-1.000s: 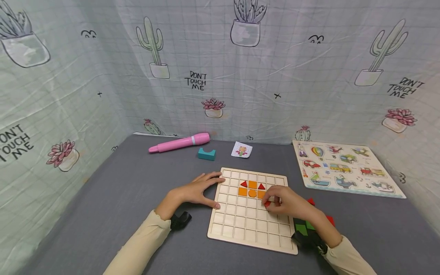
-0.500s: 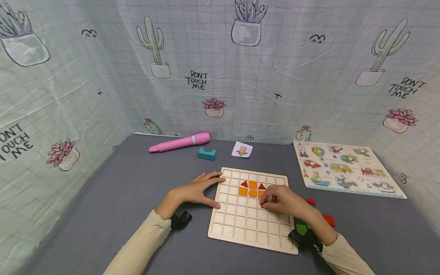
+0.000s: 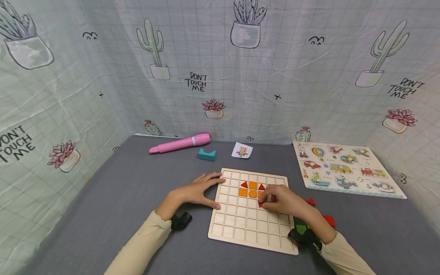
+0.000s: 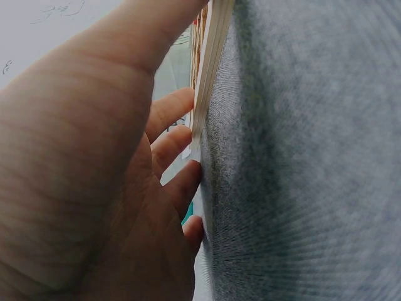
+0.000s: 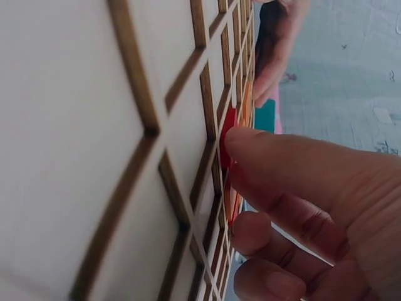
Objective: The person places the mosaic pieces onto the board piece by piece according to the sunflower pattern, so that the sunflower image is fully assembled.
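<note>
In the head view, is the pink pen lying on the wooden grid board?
No, the pink pen lies on the grey table near the back wall, well apart from the wooden grid board.

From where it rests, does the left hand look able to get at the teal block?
Probably yes: the left hand lies on the board's left edge, holding nothing, with bare mat between it and the teal block.

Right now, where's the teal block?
In the head view the teal block lies at the back of the grey table, between the pink pen and the small picture card.
</note>
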`<state>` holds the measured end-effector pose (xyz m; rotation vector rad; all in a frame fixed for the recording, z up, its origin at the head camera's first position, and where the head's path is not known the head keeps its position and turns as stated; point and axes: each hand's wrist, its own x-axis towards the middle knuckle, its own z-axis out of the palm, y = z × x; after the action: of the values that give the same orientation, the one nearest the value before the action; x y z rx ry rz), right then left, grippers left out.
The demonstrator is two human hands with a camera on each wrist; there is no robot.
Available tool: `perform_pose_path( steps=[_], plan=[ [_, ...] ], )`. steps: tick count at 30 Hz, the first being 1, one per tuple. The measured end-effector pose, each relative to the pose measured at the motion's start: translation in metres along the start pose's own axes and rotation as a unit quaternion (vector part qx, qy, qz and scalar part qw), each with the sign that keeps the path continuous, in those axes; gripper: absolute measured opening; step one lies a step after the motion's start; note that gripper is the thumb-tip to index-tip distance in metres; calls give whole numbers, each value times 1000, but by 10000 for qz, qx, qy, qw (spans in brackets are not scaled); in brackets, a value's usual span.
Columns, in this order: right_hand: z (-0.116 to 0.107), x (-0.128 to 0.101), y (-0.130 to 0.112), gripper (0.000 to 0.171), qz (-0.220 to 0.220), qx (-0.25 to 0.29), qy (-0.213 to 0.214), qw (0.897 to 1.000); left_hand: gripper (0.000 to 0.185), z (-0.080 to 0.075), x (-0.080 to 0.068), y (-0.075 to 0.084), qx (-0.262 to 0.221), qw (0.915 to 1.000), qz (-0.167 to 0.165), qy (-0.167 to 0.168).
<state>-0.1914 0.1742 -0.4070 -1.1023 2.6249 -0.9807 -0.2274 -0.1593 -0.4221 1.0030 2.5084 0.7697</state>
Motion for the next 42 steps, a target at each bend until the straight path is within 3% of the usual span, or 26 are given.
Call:
perform_pose_path(
  steps=[15,19,22,27,37,42],
  plan=[
    [-24,-39,12,7,428,132,257,9987,86,-1,0,2,0,10000,-84,-20],
    [-31,-52,18,7,207,56,292,9993,86,-1,0,1,9,10000,-98,-8],
    [-37,-60,22,6,14,47,165,9999,86,0,0,0,51,9999,-113,-36],
    [-51,-71,27,9,-83,471,-349,9982,86,2,0,-2,55,9999,-124,-43],
    [-65,-83,39,11,365,754,-906,9924,87,4,-1,-1,39,10000,-78,35],
    [-66,-88,46,13,312,738,-1138,9903,87,5,-1,0,26,9999,-115,14]
  ],
)
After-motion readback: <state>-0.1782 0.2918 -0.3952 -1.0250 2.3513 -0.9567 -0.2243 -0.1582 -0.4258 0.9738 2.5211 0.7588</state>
